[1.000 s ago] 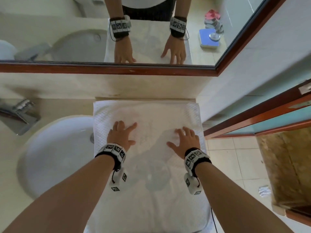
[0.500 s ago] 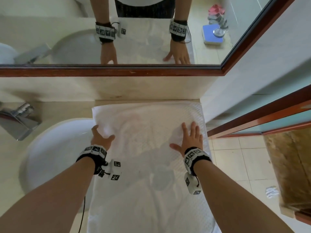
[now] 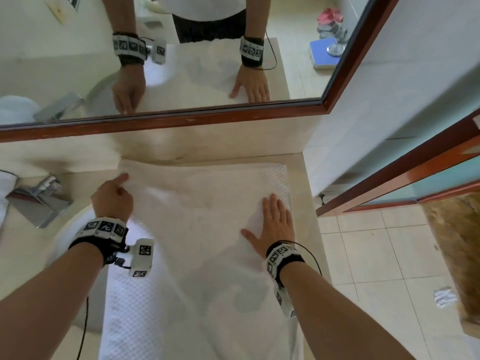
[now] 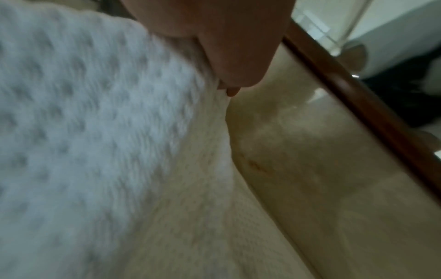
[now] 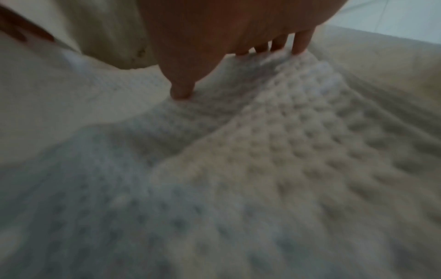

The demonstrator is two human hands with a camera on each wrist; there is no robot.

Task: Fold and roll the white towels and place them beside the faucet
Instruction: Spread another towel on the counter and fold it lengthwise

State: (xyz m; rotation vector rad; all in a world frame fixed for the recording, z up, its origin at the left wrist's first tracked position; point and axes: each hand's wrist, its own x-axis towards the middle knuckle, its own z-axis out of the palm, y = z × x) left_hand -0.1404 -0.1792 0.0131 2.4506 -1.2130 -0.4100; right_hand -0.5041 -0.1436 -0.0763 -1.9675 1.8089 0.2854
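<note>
A white waffle-textured towel (image 3: 202,229) lies spread on the beige counter (image 3: 304,178), its near end hanging over the front edge. My left hand (image 3: 115,189) is at the towel's far left corner, fingers curled and pinching the edge; the left wrist view shows the towel (image 4: 95,132) edge drawn up to the left hand (image 4: 233,52). My right hand (image 3: 275,220) lies flat, fingers straight, on the towel's right side. In the right wrist view the right hand (image 5: 214,28) presses the towel (image 5: 238,169), which wrinkles under it. The chrome faucet (image 3: 39,201) stands at the left.
A white sink basin (image 3: 70,245) lies left of the towel, partly under it. Something white, perhaps a rolled towel (image 3: 5,185), shows at the left edge by the faucet. A wood-framed mirror (image 3: 181,120) hangs behind the counter. To the right, the tiled floor (image 3: 376,255) drops away.
My left hand slid from the towel's middle out to its far left corner and curled its fingers on the edge. My right hand shifted slightly right and stays flat.
</note>
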